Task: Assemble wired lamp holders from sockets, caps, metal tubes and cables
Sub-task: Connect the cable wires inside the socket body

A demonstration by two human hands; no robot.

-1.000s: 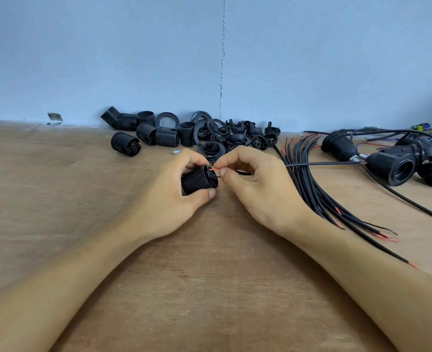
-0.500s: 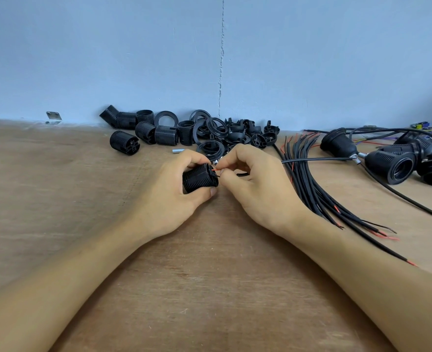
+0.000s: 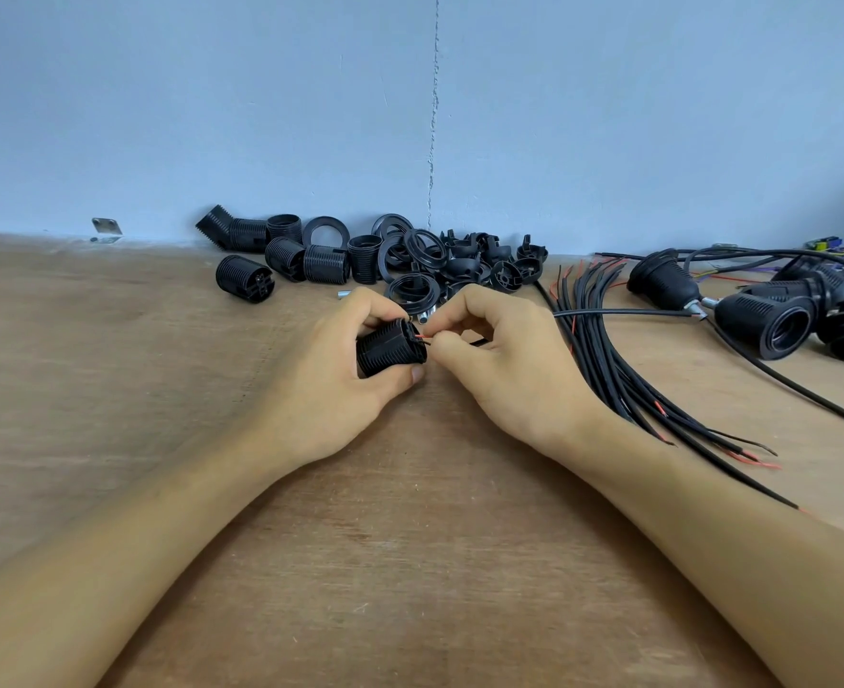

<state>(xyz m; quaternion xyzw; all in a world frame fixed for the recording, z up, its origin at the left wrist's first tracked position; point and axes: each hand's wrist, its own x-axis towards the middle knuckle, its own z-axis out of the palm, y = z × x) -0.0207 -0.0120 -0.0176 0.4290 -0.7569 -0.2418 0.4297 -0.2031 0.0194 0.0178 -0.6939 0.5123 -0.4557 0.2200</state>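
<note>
Left hand (image 3: 330, 384): grip clenched round a black ribbed plastic lamp socket (image 3: 385, 351), thumb beneath, fingers over the top. The socket lies on its side just above the brown wooden counter (image 3: 112, 414), its wiring end turned toward the right hand (image 3: 514, 374). Right hand: grip pinching a thin red wire end (image 3: 422, 336) between thumb and forefinger, tip right at the socket's end face; cannot tell whether it sits in a terminal. A black sheathed cable (image 3: 623, 313) leaves the right grip and runs off to the right. Just beyond the two grips, a short silver metal tube (image 3: 424, 318) lies on the counter, partly hidden by fingertips. Farther beyond, against the pale blue wall (image 3: 261, 116), a heap of loose black sockets, rings and caps (image 3: 410, 260). Right of the right grip, close beside the wrist, a bundle of black cables with red cores at the cut ends (image 3: 603, 374) lies fanned on the counter. Well to the right of that, a cluster of assembled black lamp holders (image 3: 762, 325) on their sides, cables trailing. Far left of the left grip, at the wall foot, a small metal plate (image 3: 107, 225).
</note>
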